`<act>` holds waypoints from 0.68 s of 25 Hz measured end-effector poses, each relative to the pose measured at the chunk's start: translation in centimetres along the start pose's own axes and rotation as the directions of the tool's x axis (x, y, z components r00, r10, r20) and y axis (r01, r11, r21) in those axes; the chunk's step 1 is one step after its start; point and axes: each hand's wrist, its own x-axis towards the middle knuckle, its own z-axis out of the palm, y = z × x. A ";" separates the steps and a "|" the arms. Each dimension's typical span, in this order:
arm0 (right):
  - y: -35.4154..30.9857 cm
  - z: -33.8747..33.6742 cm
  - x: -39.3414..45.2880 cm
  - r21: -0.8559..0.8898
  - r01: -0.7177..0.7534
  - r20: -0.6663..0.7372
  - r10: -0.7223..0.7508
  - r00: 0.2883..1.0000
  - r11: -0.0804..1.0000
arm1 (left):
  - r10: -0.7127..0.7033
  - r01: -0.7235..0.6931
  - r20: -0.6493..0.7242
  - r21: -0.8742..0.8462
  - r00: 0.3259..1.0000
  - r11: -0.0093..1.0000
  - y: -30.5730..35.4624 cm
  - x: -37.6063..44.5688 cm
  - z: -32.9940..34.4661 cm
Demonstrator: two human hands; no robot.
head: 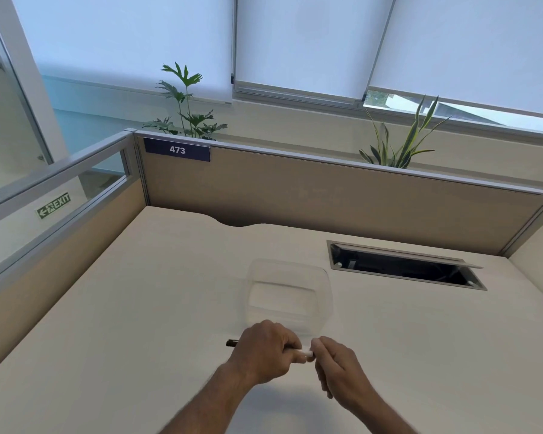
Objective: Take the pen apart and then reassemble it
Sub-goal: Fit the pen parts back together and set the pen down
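A pale beige desk surface (138,308) fills the lower view. Beyond the fingers, a tan partition panel (311,198) with a grey metal cap closes the far edge and carries a blue plate reading 473 (177,149). Beyond and right of the fingers, a cable hatch (405,266) is open. Two plants (185,104) stand behind the partition. White roller blinds (295,42) cover the windows and diffuse daylight.

We find the container (289,296) on the bench (138,308), near its middle. Just before it, both hands meet on the pen (301,351), left hand (264,352) beside right hand (336,368). The cable hatch (405,266) lies behind and right; the partition (326,195) stands behind all.
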 end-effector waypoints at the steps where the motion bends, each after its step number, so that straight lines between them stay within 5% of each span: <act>1: 0.2 -0.3 -0.1 -0.064 0.079 -0.008 -0.080 0.997 0.995 | 0.005 -0.006 0.016 0.016 1.000 1.000 0.0 0.1 0.0; 6: 1.1 -1.4 -0.3 -0.442 0.388 0.016 -0.425 0.905 0.809 | 0.033 -0.023 0.129 -0.078 0.991 0.997 0.2 0.1 -0.3; 10: 1.0 -1.7 -0.1 -0.527 0.526 0.036 -0.600 0.799 0.668 | 0.056 -0.023 0.182 -0.181 0.982 0.983 0.6 -0.1 -0.5; 15: 0.5 -1.1 0.0 -0.471 0.486 -0.030 -0.564 0.826 0.736 | 0.110 -0.088 0.130 -0.164 0.985 0.982 0.6 0.0 -0.6; 17: 0.0 -0.5 0.0 -0.374 0.387 -0.093 -0.449 0.889 0.843 | 0.129 -0.118 0.076 -0.127 0.989 0.985 0.5 0.0 -0.6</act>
